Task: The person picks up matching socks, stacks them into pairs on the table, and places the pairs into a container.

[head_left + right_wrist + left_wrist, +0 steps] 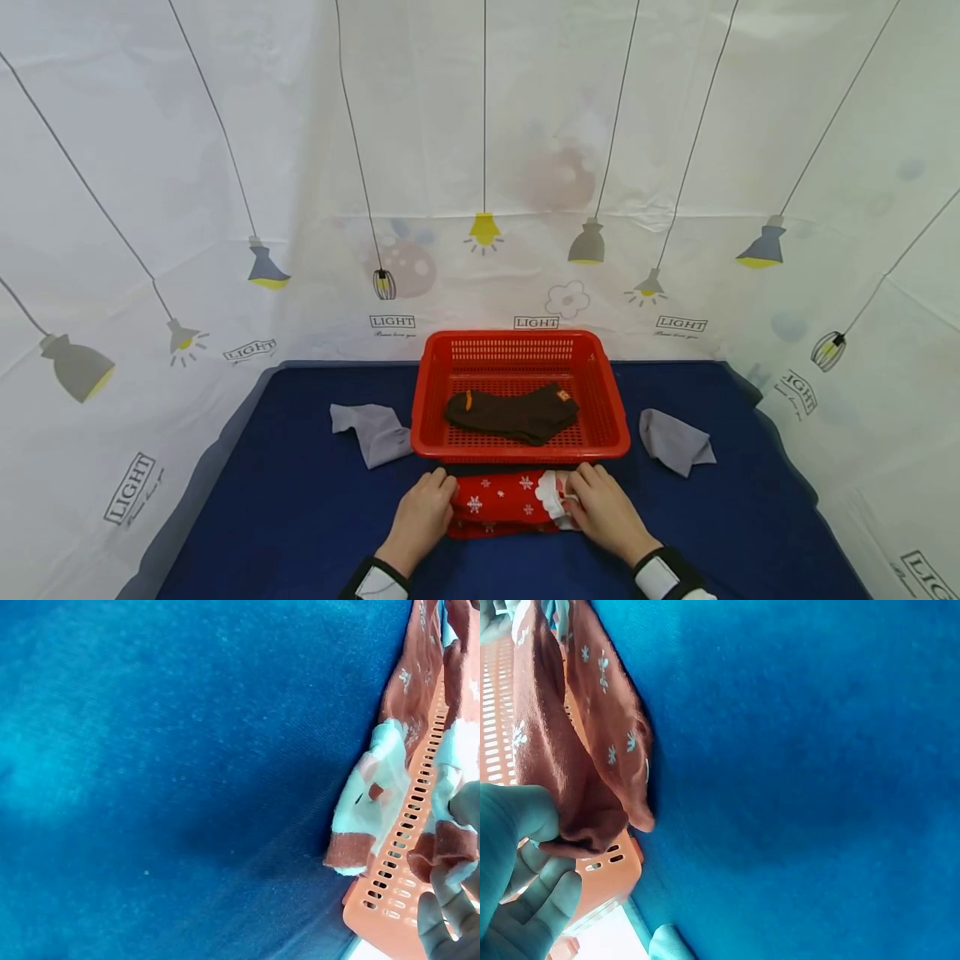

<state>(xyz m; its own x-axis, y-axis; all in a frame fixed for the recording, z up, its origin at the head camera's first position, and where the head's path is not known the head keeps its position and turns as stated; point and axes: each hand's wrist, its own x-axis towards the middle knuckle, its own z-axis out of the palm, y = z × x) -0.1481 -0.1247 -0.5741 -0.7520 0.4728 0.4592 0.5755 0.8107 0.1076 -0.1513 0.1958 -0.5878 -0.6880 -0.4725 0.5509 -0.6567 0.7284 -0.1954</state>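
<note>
In the head view my left hand (422, 515) pinches one end of a red Christmas sock (498, 497) with white snowflakes. At the white-trimmed end, my right hand (606, 512) pinches the same sock, so it stretches sideways between both hands. A second, matching sock (468, 531) shows just below it, on the near side. The left wrist view has the gathered end of the held sock (551, 750) between thumb and fingers. In the right wrist view, the second sock's white face patch (375, 795) lies beside the held one, apart from my fingers (442, 915).
A red plastic basket (520, 456) stands just beyond my hands, with dark brown socks (510, 417) lying in it. Grey cloth pieces lie either side, one at left (378, 433) and one at right (675, 442), on the dark blue table cover (300, 517).
</note>
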